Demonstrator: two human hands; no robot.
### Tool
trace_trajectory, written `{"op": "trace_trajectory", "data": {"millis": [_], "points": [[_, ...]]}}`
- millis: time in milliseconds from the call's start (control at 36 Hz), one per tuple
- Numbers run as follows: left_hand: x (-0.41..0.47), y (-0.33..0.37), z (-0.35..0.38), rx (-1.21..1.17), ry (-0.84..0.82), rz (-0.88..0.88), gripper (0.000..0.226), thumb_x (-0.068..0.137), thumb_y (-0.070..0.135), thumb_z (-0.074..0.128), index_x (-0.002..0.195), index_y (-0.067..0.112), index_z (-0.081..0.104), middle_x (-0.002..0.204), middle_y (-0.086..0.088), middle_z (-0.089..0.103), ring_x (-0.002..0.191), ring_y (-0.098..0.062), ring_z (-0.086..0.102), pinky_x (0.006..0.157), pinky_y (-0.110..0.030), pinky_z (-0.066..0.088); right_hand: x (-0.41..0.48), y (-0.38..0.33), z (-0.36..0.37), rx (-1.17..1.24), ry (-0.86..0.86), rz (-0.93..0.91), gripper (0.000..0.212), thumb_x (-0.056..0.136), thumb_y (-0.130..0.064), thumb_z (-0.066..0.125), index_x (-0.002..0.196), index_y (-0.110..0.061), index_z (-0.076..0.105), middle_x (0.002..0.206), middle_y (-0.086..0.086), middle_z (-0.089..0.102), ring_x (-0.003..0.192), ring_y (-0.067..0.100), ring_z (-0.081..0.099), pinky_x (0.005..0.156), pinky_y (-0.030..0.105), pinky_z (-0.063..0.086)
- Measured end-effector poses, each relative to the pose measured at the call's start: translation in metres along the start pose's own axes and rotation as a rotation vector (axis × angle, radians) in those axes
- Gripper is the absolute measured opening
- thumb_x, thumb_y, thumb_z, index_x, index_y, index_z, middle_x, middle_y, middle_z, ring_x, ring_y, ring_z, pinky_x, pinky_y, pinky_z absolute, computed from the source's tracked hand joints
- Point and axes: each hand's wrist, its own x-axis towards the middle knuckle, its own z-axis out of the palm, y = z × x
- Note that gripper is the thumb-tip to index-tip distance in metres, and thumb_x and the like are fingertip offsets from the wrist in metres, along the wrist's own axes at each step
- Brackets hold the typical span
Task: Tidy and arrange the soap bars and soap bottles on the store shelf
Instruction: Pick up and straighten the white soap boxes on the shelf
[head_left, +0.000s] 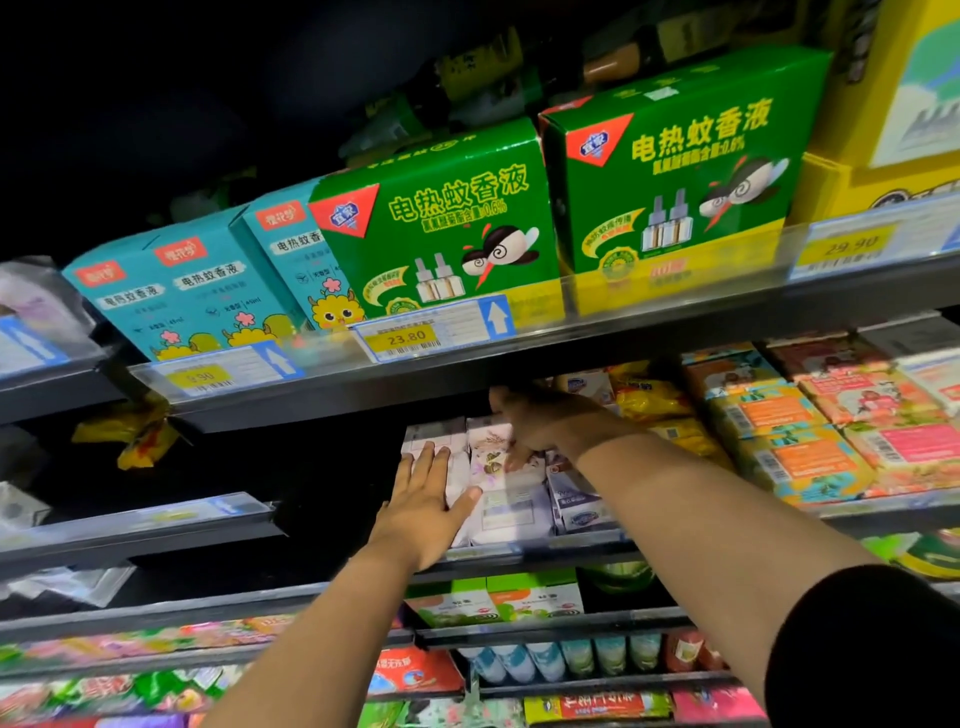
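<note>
While the soap boxes (501, 499) point 6 to 12 o'clock, the left hand (423, 499) lays straight fingers atop the 9 o'clock one. The right hand (535, 426) bends fingers onto its neighbour, grip unclear.

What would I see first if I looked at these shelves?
Two big bright green boxes with cartoon mosquitoes stand on the upper shelf. Just below, the left hand lies flat on the pale soap boxes, and the right hand touches them from above.
</note>
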Motion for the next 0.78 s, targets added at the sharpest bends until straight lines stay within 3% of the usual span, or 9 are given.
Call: {"op": "trace_trajectory", "data": {"millis": [139, 306, 389, 500, 556, 583, 667, 778], "points": [[-0.001, 0.001, 0.0, -0.007, 0.015, 0.002, 0.083, 0.093, 0.075, 0.02, 0.159, 0.032, -0.004, 0.165, 0.012, -0.017, 0.15, -0.016, -0.022, 0.123, -0.053, 0.01, 0.001, 0.006, 0.004, 0.071, 0.05, 0.021, 0.095, 0.067, -0.028, 0.091, 0.146, -0.029, 0.04, 0.147, 0.01, 0.044, 0.134, 0.034, 0.045, 0.105, 0.046, 0.046], [0.0, 0.002, 0.002, -0.005, 0.034, -0.012, 0.082, 0.092, 0.077, 0.019, 0.158, 0.034, -0.004, 0.165, 0.012, -0.017, 0.15, -0.015, -0.021, 0.123, -0.053, 0.01, 0.0, 0.009, 0.008, 0.133, 0.136, -0.017, 0.062, 0.082, -0.029, 0.079, 0.139, -0.028, 0.053, 0.136, 0.006, 0.058, 0.121, 0.026, 0.055, 0.101, 0.037, 0.048], [-0.001, 0.002, 0.002, -0.013, 0.029, -0.013, 0.083, 0.091, 0.077, 0.019, 0.158, 0.034, -0.006, 0.165, 0.013, -0.017, 0.15, -0.014, -0.022, 0.123, -0.053, 0.009, -0.004, 0.007, 0.004, 0.239, 0.175, -0.044, 0.05, 0.088, -0.023, 0.074, 0.135, -0.025, 0.057, 0.121, 0.004, 0.065, 0.099, 0.017, 0.059, 0.086, 0.028, 0.047], [-0.001, 0.003, 0.001, -0.02, 0.034, -0.012, 0.082, 0.092, 0.076, 0.021, 0.158, 0.035, -0.004, 0.165, 0.011, -0.017, 0.15, -0.015, -0.021, 0.123, -0.053, 0.009, -0.025, 0.001, -0.007, 0.462, 0.284, -0.084, 0.027, 0.086, -0.03, 0.077, 0.112, -0.026, 0.07, 0.104, -0.004, 0.071, 0.097, 0.012, 0.064, 0.085, 0.024, 0.048], [-0.001, 0.002, 0.001, -0.033, 0.035, -0.003, 0.083, 0.092, 0.076, 0.023, 0.158, 0.034, -0.003, 0.165, 0.011, -0.017, 0.151, -0.015, -0.021, 0.123, -0.052, 0.009, -0.037, 0.0, -0.006, 0.596, 0.305, -0.071, 0.015, 0.086, -0.025, 0.077, 0.094, -0.03, 0.066, 0.09, -0.011, 0.068, 0.085, 0.003, 0.061, 0.077, 0.014, 0.045], [-0.001, 0.002, 0.001, -0.039, 0.035, -0.001, 0.083, 0.092, 0.076, 0.023, 0.159, 0.034, -0.003, 0.165, 0.011, -0.017, 0.151, -0.015, -0.021, 0.124, -0.052, 0.009, -0.042, -0.001, -0.003, 0.661, 0.324, -0.056, 0.02, 0.084, -0.022, 0.079, 0.091, -0.032, 0.063, 0.089, -0.012, 0.066, 0.084, 0.002, 0.061, 0.076, 0.012, 0.046], [-0.002, 0.001, -0.001, -0.05, 0.031, -0.002, 0.084, 0.091, 0.077, 0.023, 0.159, 0.034, -0.002, 0.165, 0.011, -0.016, 0.151, -0.015, -0.02, 0.123, -0.053, 0.009, -0.054, -0.003, 0.009, 0.84, 0.394, -0.025, 0.041, 0.077, -0.022, 0.084, 0.104, -0.038, 0.058, 0.105, -0.008, 0.065, 0.097, 0.01, 0.064, 0.087, 0.027, 0.054], [-0.009, 0.009, -0.006, 0.022, 0.034, -0.036, 0.081, 0.093, 0.076, 0.02, 0.158, 0.035, -0.004, 0.164, 0.014, -0.017, 0.15, -0.019, -0.024, 0.12, -0.058, -0.008, -0.082, -0.008, 0.018, 0.963, 0.437, -0.031, 0.035, 0.081, -0.021, 0.083, 0.108, -0.024, 0.06, 0.101, -0.014, 0.059, 0.092, 0.006, 0.06, 0.074, 0.016, 0.051]]}}
